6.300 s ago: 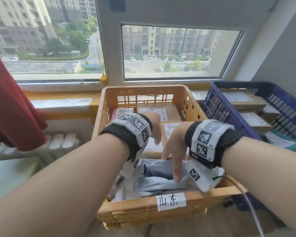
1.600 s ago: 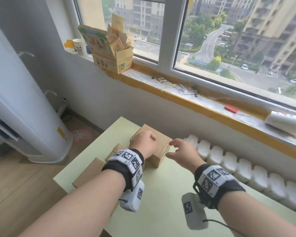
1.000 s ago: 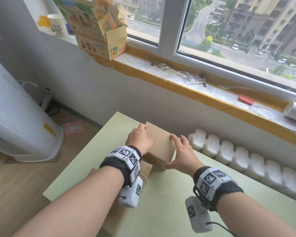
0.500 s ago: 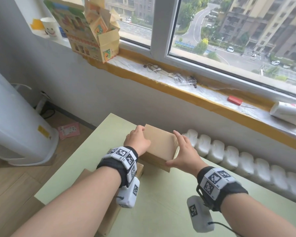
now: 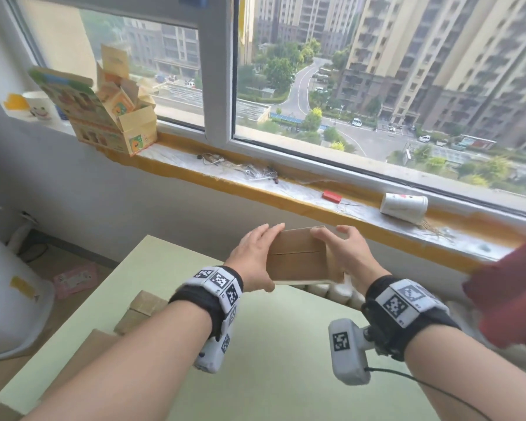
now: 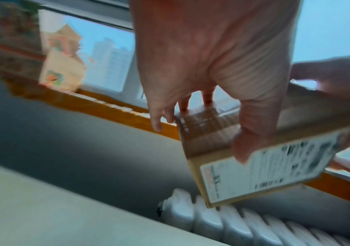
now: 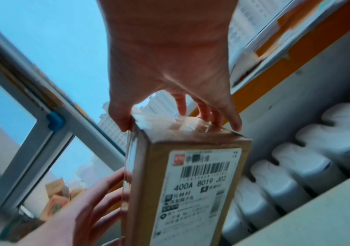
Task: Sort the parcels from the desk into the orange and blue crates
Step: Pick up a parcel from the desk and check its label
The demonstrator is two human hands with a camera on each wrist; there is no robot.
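A brown cardboard parcel [image 5: 298, 259] hangs in the air above the far edge of the pale green desk [image 5: 271, 360]. My left hand [image 5: 255, 258] grips its left end, thumb underneath, and my right hand [image 5: 346, 253] grips its right end. In the left wrist view the parcel [image 6: 254, 169] shows a white shipping label on its underside, with my thumb over its edge. The right wrist view shows the label [image 7: 197, 183] with a barcode and my right hand [image 7: 176, 114] clamped on the taped end. Two more cardboard parcels [image 5: 143, 308] lie on the desk's left part. Neither crate is in view.
Behind the desk runs a white radiator [image 5: 331, 291] under a window sill [image 5: 225, 183]. On the sill stand an opened printed carton [image 5: 113, 123], a tipped paper cup [image 5: 404, 205] and a small red object [image 5: 331, 196]. A white appliance [image 5: 6, 299] stands left, a red curtain [image 5: 513, 299] hangs right.
Both hands closed on the parcel and raised it off the desk toward the right. My view has swung right, bringing the red curtain into sight.
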